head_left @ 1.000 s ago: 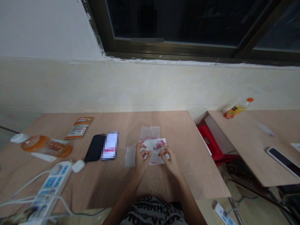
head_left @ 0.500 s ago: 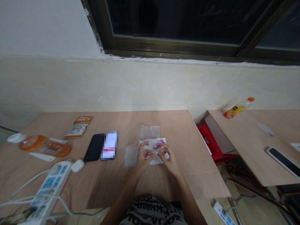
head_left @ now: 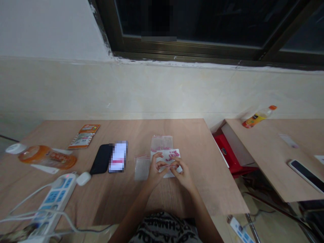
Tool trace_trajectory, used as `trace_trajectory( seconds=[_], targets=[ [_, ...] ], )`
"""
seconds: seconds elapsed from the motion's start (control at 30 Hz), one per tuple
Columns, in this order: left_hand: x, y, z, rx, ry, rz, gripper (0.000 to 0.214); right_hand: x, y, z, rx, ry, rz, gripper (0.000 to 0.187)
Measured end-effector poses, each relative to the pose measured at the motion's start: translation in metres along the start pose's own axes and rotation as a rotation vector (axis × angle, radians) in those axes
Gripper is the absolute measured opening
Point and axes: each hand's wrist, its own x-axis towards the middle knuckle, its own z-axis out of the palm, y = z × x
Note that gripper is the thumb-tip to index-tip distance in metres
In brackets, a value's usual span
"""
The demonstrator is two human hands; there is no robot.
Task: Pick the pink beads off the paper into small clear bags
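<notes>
My left hand (head_left: 155, 171) and my right hand (head_left: 181, 172) meet at the middle of the wooden table (head_left: 121, 189), fingertips pinched together on a small clear plastic bag (head_left: 167, 166). Under them lies a white sheet (head_left: 167, 156) with several small pink beads (head_left: 173, 155) on it. Another clear bag (head_left: 161, 142) with pink bits lies just beyond the sheet. An empty clear bag (head_left: 141, 166) lies left of my left hand.
Left of the bags are a phone with a lit screen (head_left: 118, 157), a black case (head_left: 100, 159), a white power strip (head_left: 52, 200) with cables, an orange bottle on its side (head_left: 47, 157) and an orange packet (head_left: 84, 136). A second table (head_left: 273, 158) at right holds a bottle (head_left: 258, 117) and a phone (head_left: 305, 175).
Both hands have drawn closer together over the white sheet, and their fingertips now pinch the small bag between them. Nothing else on the table has moved.
</notes>
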Motion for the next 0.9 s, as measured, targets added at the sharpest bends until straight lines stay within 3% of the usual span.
trace_trajectory(
  seconds=[0.2,0.43,0.63,0.8,0.9],
  targets=[
    [0.002,-0.002,0.000,0.041,-0.006,-0.006,0.057,-0.003,-0.001,0.002,-0.022,0.024,0.034,0.029],
    [0.004,0.004,-0.004,0.062,-0.036,0.002,0.057,-0.002,0.004,-0.001,-0.027,0.161,0.060,0.029],
    [0.010,0.013,-0.011,0.096,0.023,0.064,0.052,0.002,0.011,-0.004,-0.016,0.114,0.056,0.039],
    [0.048,0.026,-0.025,0.108,0.247,0.182,0.060,0.003,0.043,-0.007,-0.059,0.249,0.121,0.037],
    [0.084,0.028,-0.037,0.157,0.301,0.179,0.063,0.000,0.059,-0.009,-0.104,0.342,0.163,0.035]
  ],
)
